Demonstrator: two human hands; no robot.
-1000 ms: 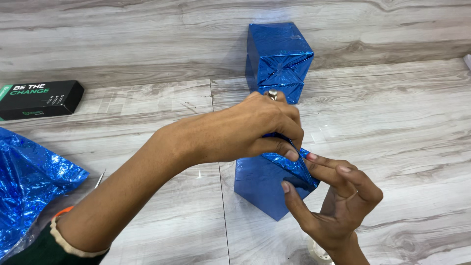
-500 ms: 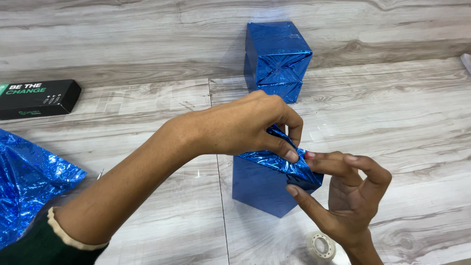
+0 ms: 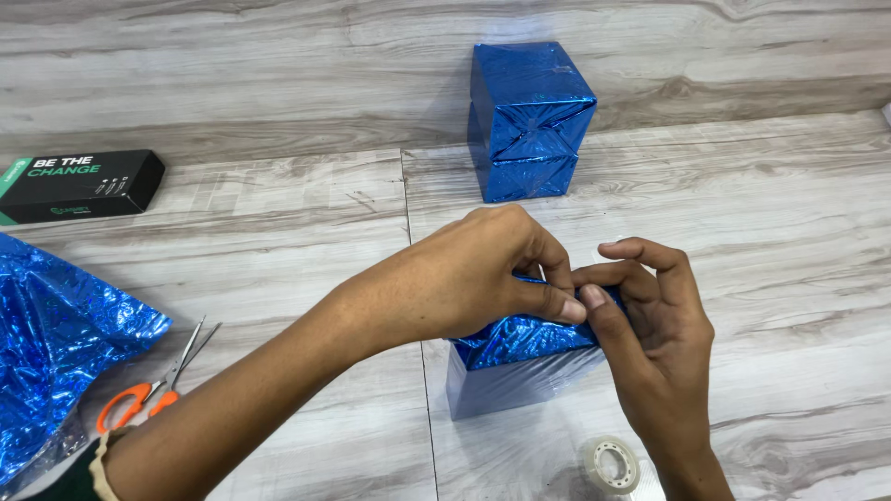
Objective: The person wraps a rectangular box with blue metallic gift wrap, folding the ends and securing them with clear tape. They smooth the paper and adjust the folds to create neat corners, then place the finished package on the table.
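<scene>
Blue foil-wrapped box (image 3: 509,376) is pinched at its top flap between left hand (image 3: 464,274) and right hand (image 3: 654,325), fingers (image 3: 566,311) pressed together.

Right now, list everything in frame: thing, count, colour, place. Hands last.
half-wrapped box: 1, shiny blue foil, centre, under both hands
wrapped box: 1, shiny blue foil, far centre on the floor
foil sheet: 1, crinkled blue, left edge
scissors: 1, orange handles, beside the foil sheet
flat box: 1, black with green end, far left
tape roll: 1, clear, near the right wrist
floor: grey wood planks
left hand: pinching the foil fold on the half-wrapped box
right hand: pinching the same fold
</scene>
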